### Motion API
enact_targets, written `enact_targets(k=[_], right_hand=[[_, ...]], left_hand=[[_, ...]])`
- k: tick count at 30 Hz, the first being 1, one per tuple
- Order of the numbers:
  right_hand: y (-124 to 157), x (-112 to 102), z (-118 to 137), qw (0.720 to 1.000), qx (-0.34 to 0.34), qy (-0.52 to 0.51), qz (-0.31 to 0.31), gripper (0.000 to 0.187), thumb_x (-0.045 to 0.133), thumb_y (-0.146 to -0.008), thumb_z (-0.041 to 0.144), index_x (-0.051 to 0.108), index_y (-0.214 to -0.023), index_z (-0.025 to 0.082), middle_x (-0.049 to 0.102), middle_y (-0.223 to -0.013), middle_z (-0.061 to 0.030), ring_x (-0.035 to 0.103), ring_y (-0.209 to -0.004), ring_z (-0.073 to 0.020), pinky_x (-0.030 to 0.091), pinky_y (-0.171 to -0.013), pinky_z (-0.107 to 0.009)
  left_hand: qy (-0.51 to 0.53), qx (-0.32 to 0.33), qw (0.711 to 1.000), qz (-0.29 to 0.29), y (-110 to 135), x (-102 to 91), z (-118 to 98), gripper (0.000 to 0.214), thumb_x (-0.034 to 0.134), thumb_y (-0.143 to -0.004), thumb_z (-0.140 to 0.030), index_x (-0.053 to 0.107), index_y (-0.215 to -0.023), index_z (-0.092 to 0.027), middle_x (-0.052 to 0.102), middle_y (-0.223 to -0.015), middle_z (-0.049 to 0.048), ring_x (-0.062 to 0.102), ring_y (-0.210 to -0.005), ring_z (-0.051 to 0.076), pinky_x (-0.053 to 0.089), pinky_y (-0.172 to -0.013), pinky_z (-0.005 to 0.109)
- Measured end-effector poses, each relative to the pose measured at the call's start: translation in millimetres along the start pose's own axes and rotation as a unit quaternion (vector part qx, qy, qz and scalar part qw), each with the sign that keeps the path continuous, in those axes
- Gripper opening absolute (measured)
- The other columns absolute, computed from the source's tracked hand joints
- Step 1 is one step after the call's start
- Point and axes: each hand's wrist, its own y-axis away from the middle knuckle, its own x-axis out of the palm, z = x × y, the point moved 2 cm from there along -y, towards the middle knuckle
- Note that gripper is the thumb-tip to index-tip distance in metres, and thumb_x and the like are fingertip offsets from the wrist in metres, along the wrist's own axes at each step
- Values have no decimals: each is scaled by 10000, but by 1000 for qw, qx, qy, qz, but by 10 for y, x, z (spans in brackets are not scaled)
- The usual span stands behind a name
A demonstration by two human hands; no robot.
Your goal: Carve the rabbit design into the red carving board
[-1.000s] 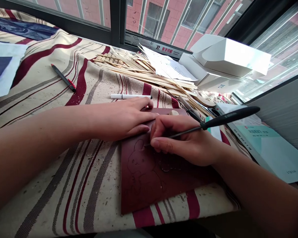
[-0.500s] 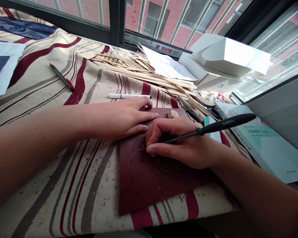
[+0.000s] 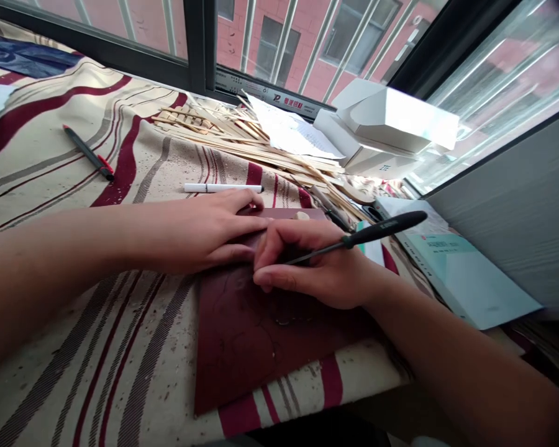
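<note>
1. Your left hand lies flat, palm down, fingers lightly spread and extended, across the upper left part of the dark red sheet. The fingertips reach just past the sheet's top left edge.
2. Your right hand is curled in a pencil grip, thumb and fingers pinching the shaft of a black-handled carving tool. The handle points up and away past your knuckles.
3. The tool's tip is hidden behind your fingers. Contact with the sheet cannot be confirmed from this view.
4. The dark red sheet lies on a striped cream-and-maroon cloth, tilted relative to the table edge, with its lower corner near the cloth's front edge. Thin incised lines mark its surface, and your right hand sits over its upper middle.
5. Pale curled shavings lie on the sheet just below your right hand. A small cream-coloured block sits at the sheet's top edge, between your hands and the bundle beyond.
6. Beyond the sheet you have a white marker, a black-and-red pen, a pile of thin wooden strips, loose papers and white cardboard boxes.
7. A teal-covered book lies to the right of your right hand, against the wall below the window.
</note>
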Motion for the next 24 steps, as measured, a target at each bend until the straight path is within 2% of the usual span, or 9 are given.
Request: enact_targets(k=[4, 7, 9, 11, 13, 17, 20, 22, 24], right_hand=[[25, -446, -11, 988, 23, 74, -137, 211, 829, -945, 296, 668, -857, 192, 726, -806, -10, 583, -640, -113, 474, -617, -298], [106, -888, -103, 937, 51, 258, -229, 187, 773, -922, 240, 616, -825, 217, 645, -761, -1, 534, -659, -136, 427, -639, -344], [143, -1085, -220, 898, 73, 380, -207, 90, 737, -890, 199, 651, -865, 210, 663, -811, -21, 579, -741, -168, 448, -722, -377], [151, -1183, -346, 882, 97, 421, -188, 30, 691, -884, 194, 663, -885, 203, 680, -876, -44, 595, -773, -179, 470, -763, -392], [136, -1208, -443, 877, 123, 425, -185, 29, 659, -875, 183, 672, -891, 203, 701, -938, -60, 612, -812, -188, 490, -788, -395], [115, -1225, -517, 878, 170, 409, -181, 216, 592, -914, 151, 730, -1073, 202, 761, -1139, -86, 674, -970, -212, 535, -902, -402], [173, -1317, -495, 877, 196, 400, -184, 293, 589, -961, 190, 719, -1223, 187, 775, -1132, -101, 690, -967, -219, 538, -908, -410], [228, -1384, -471, 875, 224, 394, -173, 243, 636, -947, 228, 736, -1164, 181, 775, -1045, -99, 675, -881, -218, 521, -843, -413], [264, -1410, -459, 879, 257, 377, -137, 164, 716, -900, 265, 760, -1037, 186, 769, -943, -83, 663, -810, -212, 498, -777, -396]], left_hand=[[-3, -44, 998, 53, 59, -11, 3, 968, 414, -962, -902, 436, -1734, -319, 321, -1832, 164, 406, -1623, 472, 405, -1296, 648], [-12, -61, 995, 73, 70, 23, 37, 1058, 486, -907, -937, 357, -1769, -336, 217, -1875, 159, 318, -1670, 515, 357, -1312, 696], [-7, -48, 998, 46, 65, 43, 81, 967, 445, -948, -906, 405, -1748, -363, 255, -1870, 127, 340, -1672, 489, 350, -1330, 675], [0, -33, 999, 12, 67, 48, 125, 827, 355, -1024, -835, 474, -1711, -391, 344, -1841, 95, 383, -1667, 430, 350, -1352, 624], [12, -36, 999, 19, 78, 47, 149, 816, 386, -1011, -850, 486, -1699, -423, 322, -1853, 73, 375, -1676, 419, 353, -1358, 616], [14, -53, 996, 69, 85, 29, 138, 1102, 610, -818, -968, 393, -1744, -412, 171, -1891, 81, 261, -1708, 488, 329, -1357, 670], [12, -48, 999, 22, 72, -17, 156, 862, 427, -999, -860, 504, -1699, -364, 347, -1841, 89, 356, -1683, 435, 327, -1371, 640], [16, -55, 998, 20, 89, -38, 182, 829, 369, -1024, -845, 556, -1668, -358, 416, -1807, 91, 402, -1664, 409, 347, -1371, 610], [16, -59, 996, 67, 129, -32, 199, 978, 526, -890, -949, 499, -1698, -398, 320, -1851, 91, 365, -1677, 443, 381, -1353, 608]])
